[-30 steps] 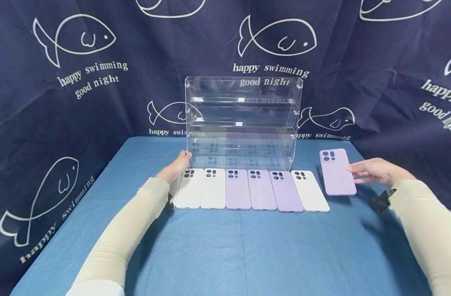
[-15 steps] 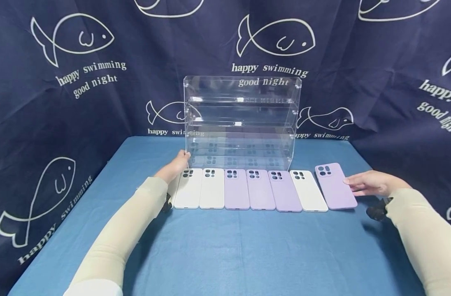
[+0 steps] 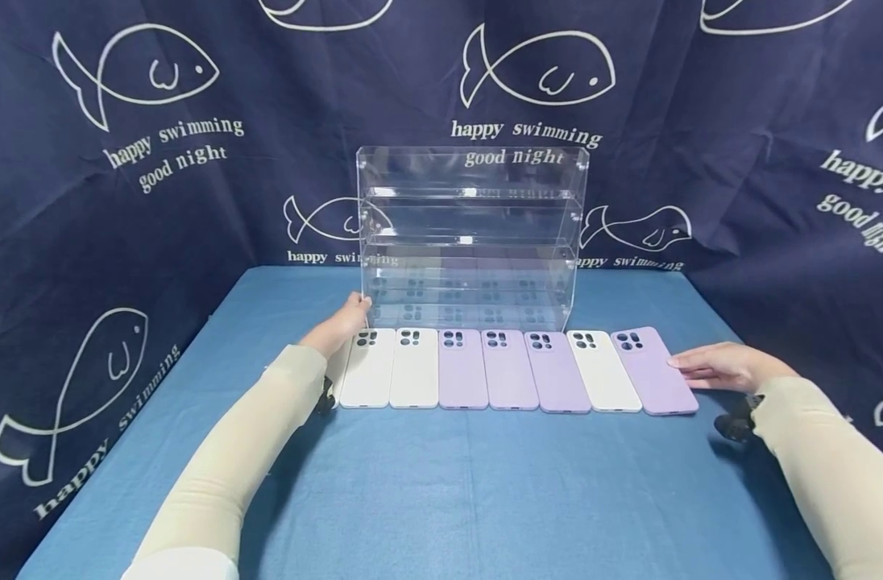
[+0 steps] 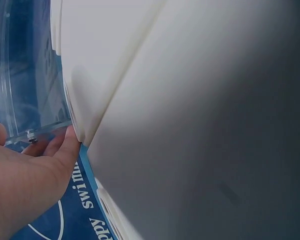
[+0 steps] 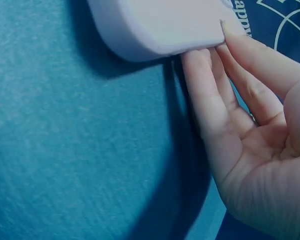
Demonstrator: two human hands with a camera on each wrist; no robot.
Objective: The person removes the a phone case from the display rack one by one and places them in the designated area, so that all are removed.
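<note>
In the head view, my right hand [image 3: 724, 366] pinches the right edge of a purple phone case [image 3: 655, 374] at the right end of a row. The right wrist view shows the thumb on top of this case and the fingers under its edge. Its neighbour is a white phone case [image 3: 604, 374]. My left hand [image 3: 337, 326] grips the lower left side of a clear acrylic display rack [image 3: 470, 217]. In the left wrist view, its fingertips lie right at the edge of a white case [image 4: 104, 45], which fills much of that view.
Other white and purple phone cases, such as a purple one [image 3: 463, 374], lie side by side before the rack. A blue cloth [image 3: 441, 483] covers the table. Dark fish-print fabric [image 3: 427, 89] hangs behind and at the sides.
My right hand has lowered the purple phone case, bringing it down and slightly left to the end of the row beside the white one. The left hand has kept its hold on the rack.
</note>
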